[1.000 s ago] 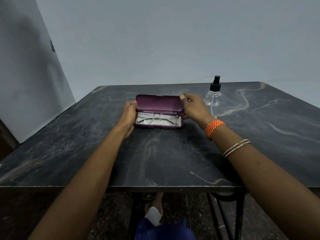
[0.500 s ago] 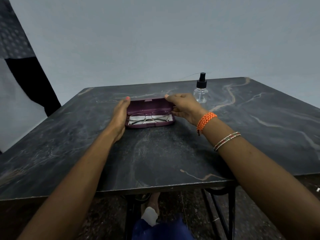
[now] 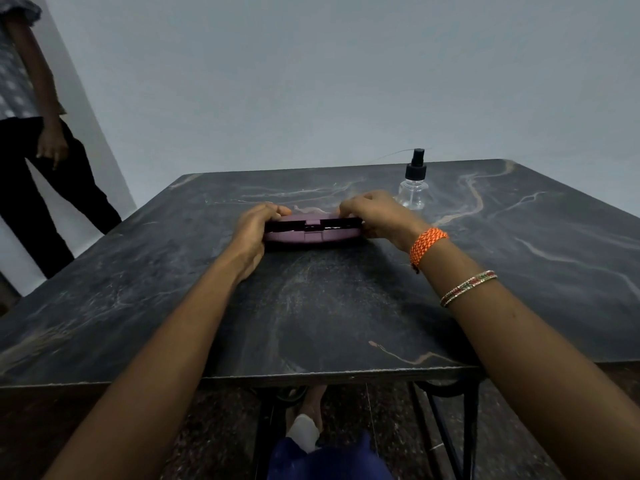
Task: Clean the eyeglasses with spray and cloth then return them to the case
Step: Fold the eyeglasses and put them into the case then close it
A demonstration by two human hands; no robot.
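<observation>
While nearly closed, case [image 3: 313, 232] between hands.

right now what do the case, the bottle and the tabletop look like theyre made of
Case: purple hard shell, probably plastic or leatherette over a stiff core; matte, with a moulded clasp at the front.
Spray bottle: clear plastic body, see-through, with a black plastic pump head.
Tabletop: dark, pale-veined, marble-look; the thin edge suggests laminate rather than stone, though I can't be sure.

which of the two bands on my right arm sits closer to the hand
The orange woven band, right at the wrist of the right hand. The thin beaded bangle sits farther up the forearm, toward the elbow.
</observation>
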